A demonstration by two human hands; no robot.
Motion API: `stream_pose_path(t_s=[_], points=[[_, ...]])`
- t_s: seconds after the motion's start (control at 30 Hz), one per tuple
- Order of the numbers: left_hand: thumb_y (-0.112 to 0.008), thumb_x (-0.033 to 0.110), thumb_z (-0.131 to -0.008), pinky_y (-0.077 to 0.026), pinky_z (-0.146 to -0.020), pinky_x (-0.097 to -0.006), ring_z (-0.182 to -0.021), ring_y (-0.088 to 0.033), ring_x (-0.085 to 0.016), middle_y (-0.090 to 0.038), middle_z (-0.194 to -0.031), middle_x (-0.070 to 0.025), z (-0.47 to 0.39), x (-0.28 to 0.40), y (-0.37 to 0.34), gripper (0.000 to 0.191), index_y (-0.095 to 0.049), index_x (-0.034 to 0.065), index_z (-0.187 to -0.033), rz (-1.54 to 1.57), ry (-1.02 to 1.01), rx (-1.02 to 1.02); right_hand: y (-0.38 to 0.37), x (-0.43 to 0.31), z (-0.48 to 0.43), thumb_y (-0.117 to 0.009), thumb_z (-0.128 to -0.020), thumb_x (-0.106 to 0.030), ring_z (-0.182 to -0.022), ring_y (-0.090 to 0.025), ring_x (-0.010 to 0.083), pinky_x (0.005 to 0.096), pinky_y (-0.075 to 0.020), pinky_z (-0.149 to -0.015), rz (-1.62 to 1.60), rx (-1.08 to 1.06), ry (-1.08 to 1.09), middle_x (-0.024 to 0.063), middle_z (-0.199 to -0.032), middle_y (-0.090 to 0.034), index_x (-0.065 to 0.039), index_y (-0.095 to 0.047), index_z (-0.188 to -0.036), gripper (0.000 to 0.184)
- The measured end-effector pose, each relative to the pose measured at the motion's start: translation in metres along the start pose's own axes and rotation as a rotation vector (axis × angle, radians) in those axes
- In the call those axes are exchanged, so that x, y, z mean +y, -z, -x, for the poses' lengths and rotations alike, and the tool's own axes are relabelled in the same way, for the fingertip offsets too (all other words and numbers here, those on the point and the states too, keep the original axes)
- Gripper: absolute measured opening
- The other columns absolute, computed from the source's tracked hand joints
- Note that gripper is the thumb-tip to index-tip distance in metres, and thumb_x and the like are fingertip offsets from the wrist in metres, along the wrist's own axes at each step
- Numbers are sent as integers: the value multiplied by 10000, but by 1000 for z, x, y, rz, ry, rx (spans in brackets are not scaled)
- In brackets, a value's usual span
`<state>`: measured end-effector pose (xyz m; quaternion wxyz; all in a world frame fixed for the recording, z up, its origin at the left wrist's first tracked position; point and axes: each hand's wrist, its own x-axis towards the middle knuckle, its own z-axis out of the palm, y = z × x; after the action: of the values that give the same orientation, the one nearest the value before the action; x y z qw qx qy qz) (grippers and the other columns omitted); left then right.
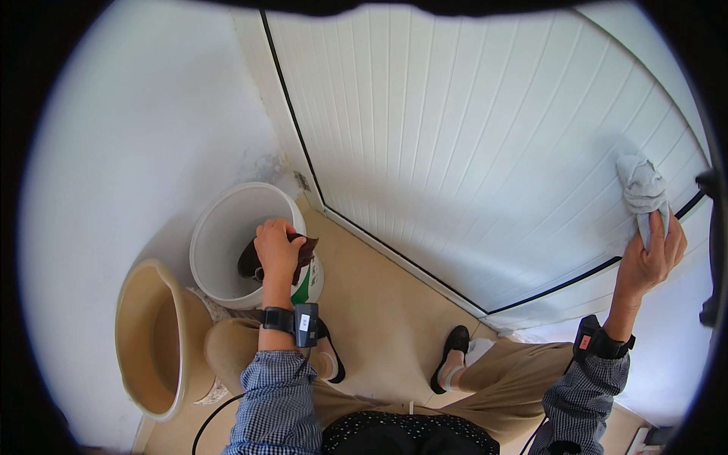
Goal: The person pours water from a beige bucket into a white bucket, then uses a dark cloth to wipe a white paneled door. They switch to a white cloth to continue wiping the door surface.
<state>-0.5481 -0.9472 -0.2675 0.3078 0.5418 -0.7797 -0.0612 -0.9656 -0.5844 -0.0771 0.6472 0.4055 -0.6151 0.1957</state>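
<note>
My right hand grips a damp-looking, light grey cloth. The bunched cloth lies against the ribbed white door panel, near its right side. Over at the left, my left hand is at the rim of a white plastic bucket. Its fingers and thumb pinch a dark brown, flexible piece, perhaps cloth, that hangs over that rim. Something dark shows inside the bucket beside the hand; whether it belongs to the same piece I cannot tell.
A beige plastic tub stands in front of the bucket, by my left knee. White walls flank the panel, with peeling paint low at the corner. My feet rest on beige floor tiles. A black cable runs from my left wrist.
</note>
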Motion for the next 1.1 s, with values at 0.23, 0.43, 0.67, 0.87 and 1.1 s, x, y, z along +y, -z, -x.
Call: stream_pose_path(t_s=[0.23,0.43,0.67,0.87,1.1], points=[[-784,227,-766,-419,-838,-426,-973,-555,-277,-636,-906,-53,8,17,-7,239,-742,140,-985,-40,-95,47,0,1,1,-683,-632,163,-1061,-608,290,375,-464,-938,-21,10,25,87,-1118,-687,-53,-746,-1013,443],[-742,203,-824,-480,-833,-408,-966,-584,-305,-626,-1040,-118,14,-6,-18,556,-553,117,-1340,-211,-246,270,3,-5,-3,-665,-607,163,-1046,-615,309,392,-452,-936,-36,19,28,102,-1123,-681,-53,-741,-1002,457],[-736,177,-829,-346,-1050,-558,-1331,-417,-411,-462,-1435,-236,16,25,-6,751,-379,125,-1487,-185,-44,-25,0,-11,-6,-675,-543,75,-966,-604,283,405,-412,-812,23,54,-47,69,-1090,-669,-112,-734,-979,478],[-684,-28,-814,-535,-794,-327,-952,-636,-203,-619,-1195,-135,24,204,26,445,-641,75,-1244,748,-296,-381,2,-10,7,-754,-526,21,-866,-595,309,401,-473,-740,-12,-125,-205,121,-999,-632,-67,-730,-978,461],[-590,-102,-847,-535,-757,-254,-1084,-548,-202,-405,-1356,-134,84,401,19,602,-481,60,-1417,1132,-744,-426,1,-36,-7,-679,-779,-20,-880,-635,323,368,-521,-734,-746,-303,-686,147,-1090,-605,-56,-655,-1153,376]])
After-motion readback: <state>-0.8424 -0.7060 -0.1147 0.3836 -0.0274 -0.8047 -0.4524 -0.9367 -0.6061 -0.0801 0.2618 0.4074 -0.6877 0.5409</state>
